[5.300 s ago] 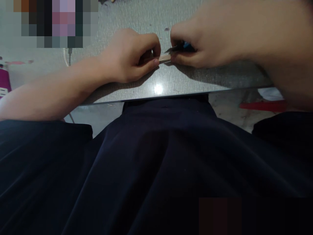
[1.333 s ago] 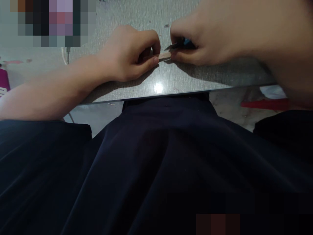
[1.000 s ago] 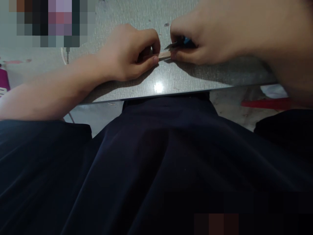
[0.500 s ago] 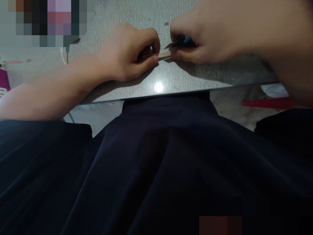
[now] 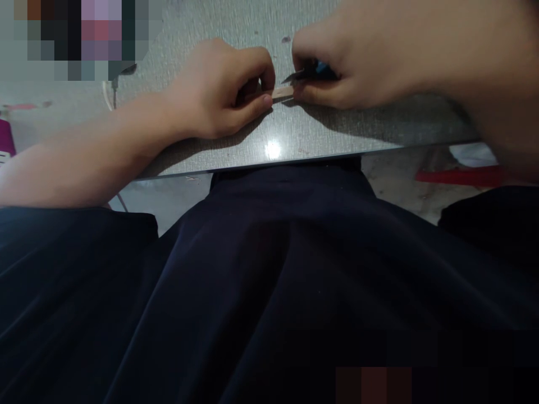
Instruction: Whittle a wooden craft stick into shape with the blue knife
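My left hand (image 5: 219,87) rests on the grey table (image 5: 320,132), its fingers curled and pinched on a small pale wooden stick (image 5: 282,92) that lies flat. My right hand (image 5: 357,62) is closed on a small knife with a blue handle (image 5: 314,72). The knife's dark blade tip meets the stick's right end. Most of the stick is hidden inside my left fingers, and most of the knife is hidden under my right hand.
The table's near edge runs just in front of my dark-clothed lap (image 5: 273,280). A white cable (image 5: 107,95) lies at the left on the table. A magenta object (image 5: 6,137) sits at the far left, and a red bar (image 5: 458,177) lies on the floor at right.
Both hands have stayed together on the stick. They have shifted a little up in the view, and the blade has made small moves at the stick's end.
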Action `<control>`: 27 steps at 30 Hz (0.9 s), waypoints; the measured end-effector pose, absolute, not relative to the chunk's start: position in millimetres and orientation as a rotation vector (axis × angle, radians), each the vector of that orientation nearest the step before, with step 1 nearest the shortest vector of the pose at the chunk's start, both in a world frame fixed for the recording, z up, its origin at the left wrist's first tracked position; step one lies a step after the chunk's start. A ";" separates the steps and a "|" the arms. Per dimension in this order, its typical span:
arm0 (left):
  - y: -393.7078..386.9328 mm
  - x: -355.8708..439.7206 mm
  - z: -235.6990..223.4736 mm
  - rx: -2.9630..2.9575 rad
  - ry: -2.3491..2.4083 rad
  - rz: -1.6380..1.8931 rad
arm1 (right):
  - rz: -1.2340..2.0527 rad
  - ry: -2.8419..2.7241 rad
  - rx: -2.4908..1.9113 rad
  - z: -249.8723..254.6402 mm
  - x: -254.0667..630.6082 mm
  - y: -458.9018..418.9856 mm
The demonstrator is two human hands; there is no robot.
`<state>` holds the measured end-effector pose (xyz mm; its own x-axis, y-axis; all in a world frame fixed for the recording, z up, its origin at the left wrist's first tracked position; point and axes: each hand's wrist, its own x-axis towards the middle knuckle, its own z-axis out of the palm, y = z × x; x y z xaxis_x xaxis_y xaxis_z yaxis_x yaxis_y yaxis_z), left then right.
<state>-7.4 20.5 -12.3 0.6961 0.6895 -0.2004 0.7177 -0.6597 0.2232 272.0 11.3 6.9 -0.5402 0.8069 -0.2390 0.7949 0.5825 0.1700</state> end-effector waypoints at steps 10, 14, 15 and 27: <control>24.3 -8.5 -15.3 2.661 1.069 -0.110 | -0.084 2.507 1.387 5.8 268.6 7.5; 24.8 -8.9 -15.0 2.663 1.061 -0.125 | -0.073 2.522 1.383 7.3 268.2 8.0; 24.6 -9.1 -15.5 2.662 1.064 -0.113 | -0.077 2.510 1.389 8.1 268.3 7.9; 21.7 -7.6 -15.5 2.625 1.109 -0.090 | -0.119 2.475 1.408 8.0 267.0 6.2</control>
<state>-7.6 21.7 -15.5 0.7016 0.6924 -0.1683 0.7104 -0.6617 0.2397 267.0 6.2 8.0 -0.4797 0.8280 -0.2904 0.8520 0.5186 0.0712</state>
